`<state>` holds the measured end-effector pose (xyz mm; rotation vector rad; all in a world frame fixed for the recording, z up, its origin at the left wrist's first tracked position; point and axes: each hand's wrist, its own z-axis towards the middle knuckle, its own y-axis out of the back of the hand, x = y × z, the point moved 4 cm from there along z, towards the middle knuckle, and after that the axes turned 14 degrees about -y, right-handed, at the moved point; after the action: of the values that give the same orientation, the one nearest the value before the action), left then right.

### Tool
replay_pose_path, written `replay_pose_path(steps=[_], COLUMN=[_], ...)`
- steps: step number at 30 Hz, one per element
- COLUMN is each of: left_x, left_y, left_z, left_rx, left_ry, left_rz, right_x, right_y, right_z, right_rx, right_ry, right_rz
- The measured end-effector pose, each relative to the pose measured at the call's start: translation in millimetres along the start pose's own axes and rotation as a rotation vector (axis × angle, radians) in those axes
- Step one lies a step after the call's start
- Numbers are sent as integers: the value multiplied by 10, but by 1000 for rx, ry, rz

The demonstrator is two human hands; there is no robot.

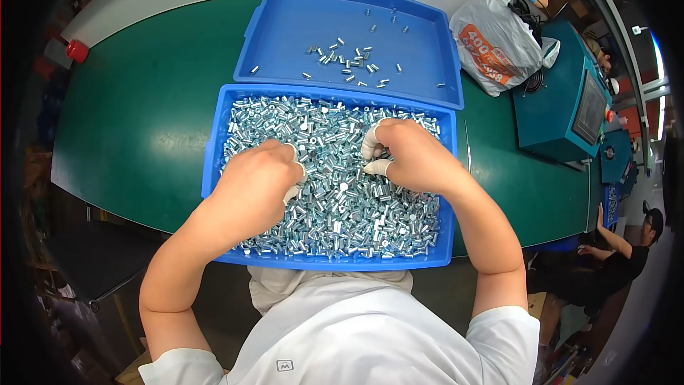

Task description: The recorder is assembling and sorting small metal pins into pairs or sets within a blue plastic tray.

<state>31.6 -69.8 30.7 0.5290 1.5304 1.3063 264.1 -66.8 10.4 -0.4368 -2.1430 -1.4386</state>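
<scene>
A blue plastic tray (328, 265) in front of me is filled with small silvery metal cylinders (342, 214), some showing a round flat end. My left hand (258, 184) rests over the left half of the heap, its fingers curled down and covered with whitish finger cots. Whatever lies within those fingers is hidden. Over the right half, my right hand (415, 155) bends down to the heap with thumb and forefinger apart, also in finger cots. No cylinder shows plainly between them.
Behind the full tray is a second blue tray (285, 25) with scattered cylinders (349, 63). A plastic bag (491, 39) and a teal machine with a screen (559, 103) stand at the right. The green table (135, 128) has a red object (77, 50) far left. Another person (627, 249) is at right.
</scene>
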Motion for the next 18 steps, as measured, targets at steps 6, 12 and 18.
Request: replay_pose_path(steps=[6,12,18], left_x=[10,12,29], left_y=[0,18,-11], left_z=[14,-37,-65], left_rx=[44,43,9], left_ry=[-15,-7,-19], left_rz=[40,-19,34], right_x=[28,52,-16], right_y=[-36,-31,-48], right_z=[0,19,-12], right_rx=[-11,53,-51], right_ry=[96,102,157], right_rz=[-117,-70,40])
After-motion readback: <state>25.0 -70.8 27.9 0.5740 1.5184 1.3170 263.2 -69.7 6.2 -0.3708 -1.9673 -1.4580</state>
